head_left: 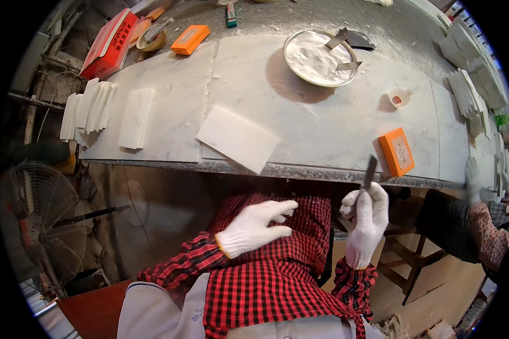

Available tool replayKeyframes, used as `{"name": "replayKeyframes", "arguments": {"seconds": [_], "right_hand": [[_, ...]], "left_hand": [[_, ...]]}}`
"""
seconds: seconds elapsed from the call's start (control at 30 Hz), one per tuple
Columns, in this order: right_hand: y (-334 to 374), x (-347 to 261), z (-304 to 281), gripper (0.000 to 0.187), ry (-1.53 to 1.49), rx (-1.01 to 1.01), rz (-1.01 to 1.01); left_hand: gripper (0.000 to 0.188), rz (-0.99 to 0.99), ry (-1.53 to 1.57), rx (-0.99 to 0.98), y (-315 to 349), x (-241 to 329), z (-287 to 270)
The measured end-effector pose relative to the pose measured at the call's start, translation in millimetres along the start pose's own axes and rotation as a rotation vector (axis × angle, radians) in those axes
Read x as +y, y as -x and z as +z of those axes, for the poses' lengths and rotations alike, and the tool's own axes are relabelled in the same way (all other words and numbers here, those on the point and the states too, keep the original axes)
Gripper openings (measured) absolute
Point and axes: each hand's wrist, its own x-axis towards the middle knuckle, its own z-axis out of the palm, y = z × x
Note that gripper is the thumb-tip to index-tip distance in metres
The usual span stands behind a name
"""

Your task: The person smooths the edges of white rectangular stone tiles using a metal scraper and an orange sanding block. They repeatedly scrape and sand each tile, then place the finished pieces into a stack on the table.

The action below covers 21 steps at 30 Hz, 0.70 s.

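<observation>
In my right hand (365, 217), gloved in white, the fingers close around a dark, narrow, flat metal blade (370, 171), which points up toward the table edge. My left hand (257, 225), also gloved, hangs over my lap with its fingers apart and nothing in it. Beyond it a white rectangular slab (238, 138) lies at an angle, one corner reaching the table's front edge. An orange box (396, 151) lies near that edge, just beyond the right hand. Farther back, a round metal bowl (289, 63) holds white powdery or pasty material, with two dark blades (349, 66) resting at its rim.
White slabs stand stacked at left (90, 110) and right (468, 93). A small white cup (399, 98), another orange box (190, 39) and a red carton (110, 44) sit on the table (175, 124). A wire-caged fan (45, 223) stands left; another person's sleeve (488, 234) shows right.
</observation>
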Motion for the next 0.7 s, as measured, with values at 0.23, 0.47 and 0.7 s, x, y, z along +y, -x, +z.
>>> {"name": "replayKeyframes", "arguments": {"seconds": [0.23,0.47,0.7], "right_hand": [[-3,39,16,0.032,-0.280,-0.364,0.401],[-6,43,83,0.034,-0.364,-0.384,0.491],[8,43,97,0.038,-0.451,-0.262,0.478]], "left_hand": [[0.046,0.084,-0.541,0.850,-13,25,-86],[0.085,0.022,-0.905,1.128,-92,-26,-97],[0.079,0.117,-0.186,1.226,-92,4,-95]]}}
